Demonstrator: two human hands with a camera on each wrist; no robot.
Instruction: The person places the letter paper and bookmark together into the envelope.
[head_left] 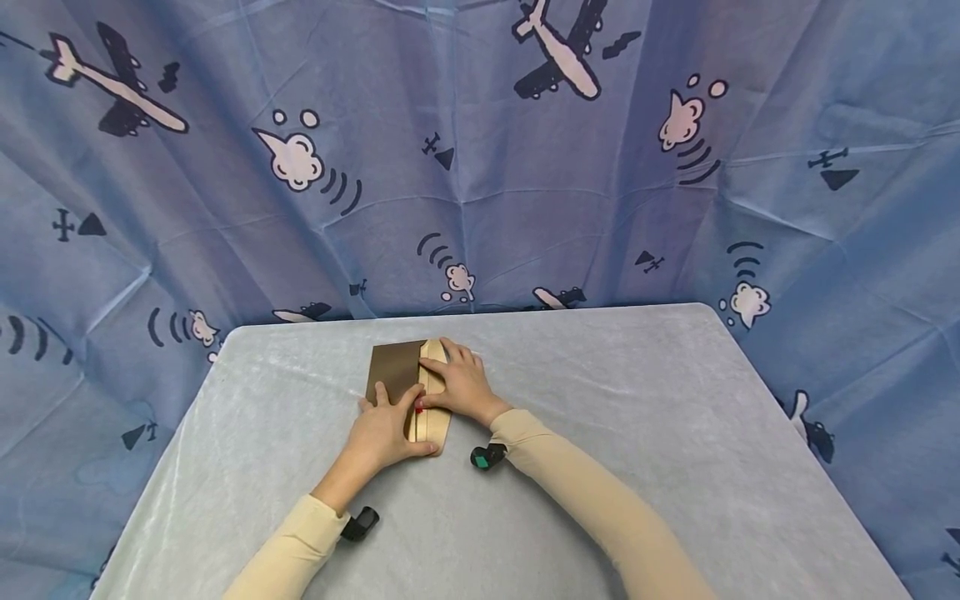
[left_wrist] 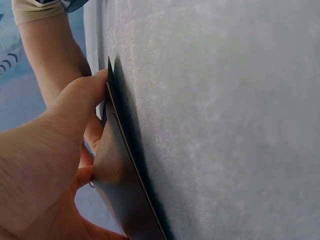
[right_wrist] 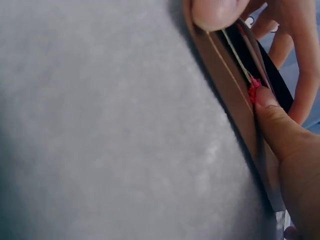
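A flat brown envelope (head_left: 394, 367) with a gold flap strip (head_left: 432, 427) along its right side lies on the table's cloth. My left hand (head_left: 381, 432) spans its near part, fingers spread over the brown face and thumb at the flap's near end. My right hand (head_left: 465, 387) holds the flap side from the right, index finger lying across the strip. In the right wrist view, its thumb presses on a small red knot (right_wrist: 254, 90) joined to a thin pale cord (right_wrist: 235, 52). In the left wrist view, the envelope (left_wrist: 120, 172) is seen nearly edge-on, with the left thumb on its corner.
A pale grey cloth covers the table (head_left: 637, 417). Behind it hangs a blue curtain (head_left: 480, 167) printed with airplanes. Small dark cameras (head_left: 360, 524) are worn at both wrists.
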